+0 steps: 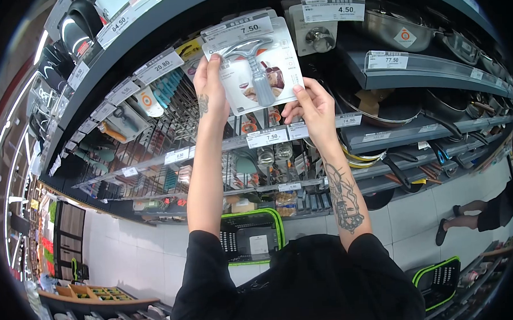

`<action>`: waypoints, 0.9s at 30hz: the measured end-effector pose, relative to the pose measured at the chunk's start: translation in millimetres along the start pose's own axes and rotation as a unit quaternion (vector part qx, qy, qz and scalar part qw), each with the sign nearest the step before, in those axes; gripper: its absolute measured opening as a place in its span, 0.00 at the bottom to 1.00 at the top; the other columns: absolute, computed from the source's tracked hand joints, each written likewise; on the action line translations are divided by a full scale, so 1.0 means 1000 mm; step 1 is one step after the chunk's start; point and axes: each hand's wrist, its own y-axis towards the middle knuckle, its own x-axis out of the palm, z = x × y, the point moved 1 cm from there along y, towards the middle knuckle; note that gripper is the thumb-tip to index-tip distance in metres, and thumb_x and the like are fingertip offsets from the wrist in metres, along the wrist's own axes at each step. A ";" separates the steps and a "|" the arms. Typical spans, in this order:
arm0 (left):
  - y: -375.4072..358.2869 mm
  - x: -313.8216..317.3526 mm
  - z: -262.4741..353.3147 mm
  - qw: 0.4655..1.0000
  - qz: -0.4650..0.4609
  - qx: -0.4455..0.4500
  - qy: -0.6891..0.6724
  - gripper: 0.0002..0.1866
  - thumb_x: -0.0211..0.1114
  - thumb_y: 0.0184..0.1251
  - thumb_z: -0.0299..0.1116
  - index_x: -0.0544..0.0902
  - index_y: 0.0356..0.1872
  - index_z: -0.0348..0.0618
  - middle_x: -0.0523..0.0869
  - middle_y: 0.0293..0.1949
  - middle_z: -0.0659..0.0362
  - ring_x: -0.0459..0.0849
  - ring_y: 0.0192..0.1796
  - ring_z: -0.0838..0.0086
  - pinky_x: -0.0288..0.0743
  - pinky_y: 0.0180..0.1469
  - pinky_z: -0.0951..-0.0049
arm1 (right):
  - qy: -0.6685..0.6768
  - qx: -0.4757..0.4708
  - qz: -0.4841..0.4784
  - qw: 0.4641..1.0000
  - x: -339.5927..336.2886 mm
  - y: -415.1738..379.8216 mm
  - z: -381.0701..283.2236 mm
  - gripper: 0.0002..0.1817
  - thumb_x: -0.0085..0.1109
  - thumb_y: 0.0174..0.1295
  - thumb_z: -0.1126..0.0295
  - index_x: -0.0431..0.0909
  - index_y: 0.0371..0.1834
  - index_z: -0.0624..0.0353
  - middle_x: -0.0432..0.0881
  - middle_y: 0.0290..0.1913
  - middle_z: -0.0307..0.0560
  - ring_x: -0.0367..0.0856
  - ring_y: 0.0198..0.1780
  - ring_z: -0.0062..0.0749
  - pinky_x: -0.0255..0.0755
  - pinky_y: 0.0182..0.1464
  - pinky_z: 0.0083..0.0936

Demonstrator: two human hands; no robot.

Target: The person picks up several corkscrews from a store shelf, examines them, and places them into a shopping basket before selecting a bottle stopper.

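Observation:
A blister pack (258, 68) with a grey T-shaped tool on a printed card is held up in front of the shelf rack. My left hand (211, 87) grips its left edge, thumb on the front. At its lower right corner my right hand (311, 103) pinches the card between thumb and fingers. Just above the pack hangs a price label (245, 29) reading 7.50. Another carded item (314, 37), with a round metal piece, hangs to the right of the pack.
Pans (397, 34) fill the shelves on the right. Kitchen tools (123, 120) hang on the left. A green-rimmed basket (279, 230) is on the floor below my arms, another (436, 283) at lower right. A person's legs (462, 217) show at far right.

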 end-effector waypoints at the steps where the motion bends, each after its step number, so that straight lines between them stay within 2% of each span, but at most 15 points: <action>1: 0.002 -0.002 -0.002 1.000 -0.006 0.004 0.005 0.16 0.52 0.74 0.34 0.74 0.55 0.34 0.82 0.50 0.53 0.82 0.52 0.71 0.76 0.56 0.71 | -0.004 0.001 0.003 1.000 0.000 0.000 0.000 0.14 0.50 0.72 0.68 0.73 0.51 0.70 0.81 0.30 0.48 0.82 0.25 0.26 0.78 0.24 0.19; 6: 0.001 -0.001 0.004 1.000 -0.016 -0.001 0.012 0.15 0.53 0.74 0.33 0.75 0.54 0.33 0.83 0.49 0.53 0.82 0.51 0.71 0.76 0.54 0.70 | 0.001 -0.004 0.009 1.000 0.004 0.001 -0.006 0.14 0.50 0.72 0.68 0.73 0.50 0.71 0.81 0.29 0.48 0.82 0.24 0.26 0.77 0.23 0.19; 12: 0.012 0.004 -0.001 0.996 0.015 -0.065 0.056 0.18 0.55 0.73 0.35 0.75 0.54 0.31 0.81 0.51 0.51 0.81 0.51 0.68 0.76 0.54 0.69 | -0.001 0.006 0.019 1.000 0.003 0.007 -0.003 0.13 0.49 0.72 0.69 0.73 0.48 0.71 0.81 0.29 0.49 0.81 0.23 0.26 0.77 0.23 0.19; 14: 0.016 0.004 -0.004 0.986 0.046 -0.034 0.160 0.20 0.56 0.72 0.37 0.73 0.56 0.30 0.80 0.51 0.50 0.79 0.51 0.68 0.74 0.54 0.67 | -0.006 0.011 0.022 1.000 0.002 0.014 -0.001 0.12 0.48 0.73 0.70 0.73 0.48 0.71 0.81 0.29 0.49 0.81 0.23 0.26 0.77 0.23 0.19; 16: 0.020 0.000 -0.011 0.989 0.046 -0.045 0.132 0.24 0.57 0.71 0.40 0.72 0.57 0.30 0.80 0.52 0.49 0.77 0.52 0.67 0.73 0.54 0.66 | -0.054 0.029 0.032 0.998 0.001 0.022 0.001 0.11 0.46 0.72 0.73 0.73 0.45 0.72 0.82 0.28 0.50 0.84 0.24 0.28 0.77 0.22 0.20; 17: 0.020 0.000 -0.010 0.980 0.071 -0.064 0.177 0.25 0.59 0.70 0.40 0.71 0.59 0.30 0.79 0.52 0.48 0.77 0.53 0.67 0.73 0.54 0.66 | -0.055 0.029 0.032 0.998 -0.001 0.026 0.002 0.11 0.46 0.72 0.73 0.73 0.45 0.72 0.82 0.28 0.50 0.84 0.24 0.28 0.77 0.22 0.20; 19: 0.018 0.000 -0.012 0.968 0.091 -0.083 0.220 0.26 0.60 0.68 0.39 0.69 0.60 0.30 0.78 0.53 0.48 0.76 0.54 0.66 0.72 0.55 0.67 | -0.169 0.039 0.037 0.984 -0.005 0.034 0.005 0.11 0.46 0.72 0.71 0.73 0.44 0.72 0.83 0.29 0.51 0.85 0.25 0.28 0.77 0.23 0.21; 20: 0.016 -0.001 -0.015 0.961 0.098 -0.022 0.256 0.26 0.62 0.67 0.37 0.68 0.61 0.32 0.80 0.50 0.46 0.78 0.53 0.64 0.71 0.56 0.66 | -0.170 0.037 0.039 0.984 -0.007 0.037 0.004 0.11 0.46 0.72 0.71 0.73 0.44 0.72 0.83 0.29 0.51 0.85 0.25 0.28 0.77 0.23 0.21; 21: 0.015 -0.002 -0.018 0.950 0.103 0.039 0.291 0.27 0.63 0.65 0.35 0.67 0.61 0.34 0.82 0.48 0.44 0.80 0.52 0.61 0.70 0.58 0.65 | -0.231 0.051 0.034 0.971 -0.007 0.040 0.003 0.12 0.47 0.72 0.70 0.73 0.44 0.71 0.83 0.28 0.50 0.84 0.25 0.26 0.77 0.23 0.20; 22: 0.012 -0.002 -0.022 0.951 0.098 0.040 0.290 0.27 0.63 0.65 0.35 0.67 0.61 0.34 0.82 0.48 0.44 0.80 0.52 0.61 0.70 0.58 0.65 | -0.290 0.066 0.029 0.954 -0.008 0.044 0.002 0.12 0.48 0.72 0.69 0.74 0.44 0.70 0.82 0.28 0.50 0.84 0.25 0.25 0.76 0.23 0.19; 24: 0.004 0.003 -0.021 0.910 0.078 0.206 0.350 0.28 0.63 0.62 0.30 0.65 0.61 0.34 0.78 0.51 0.41 0.78 0.55 0.55 0.68 0.60 0.62 | -0.295 0.059 0.040 0.953 -0.012 0.051 0.006 0.13 0.48 0.71 0.68 0.74 0.43 0.70 0.83 0.28 0.50 0.84 0.24 0.25 0.75 0.22 0.20; 25: 0.000 0.005 -0.020 0.881 0.089 0.248 0.393 0.28 0.64 0.58 0.29 0.67 0.59 0.32 0.70 0.58 0.38 0.72 0.60 0.49 0.66 0.63 0.58 | -0.298 0.073 0.029 0.951 -0.014 0.054 0.008 0.13 0.48 0.71 0.68 0.74 0.42 0.71 0.83 0.28 0.51 0.84 0.24 0.26 0.75 0.22 0.21; 26: -0.004 0.009 -0.019 0.882 0.085 0.251 0.390 0.28 0.64 0.58 0.29 0.67 0.59 0.32 0.70 0.58 0.38 0.72 0.60 0.49 0.66 0.63 0.58 | -0.300 0.087 0.018 0.950 -0.015 0.058 0.009 0.14 0.48 0.70 0.67 0.74 0.42 0.71 0.83 0.29 0.51 0.85 0.24 0.28 0.76 0.22 0.21; 27: -0.009 0.015 -0.018 0.846 0.085 0.298 0.434 0.28 0.64 0.57 0.29 0.68 0.58 0.32 0.67 0.60 0.38 0.69 0.62 0.47 0.64 0.63 0.56 | -0.306 0.097 0.019 0.947 -0.014 0.061 0.011 0.15 0.47 0.69 0.66 0.74 0.43 0.71 0.83 0.29 0.52 0.85 0.24 0.29 0.76 0.22 0.22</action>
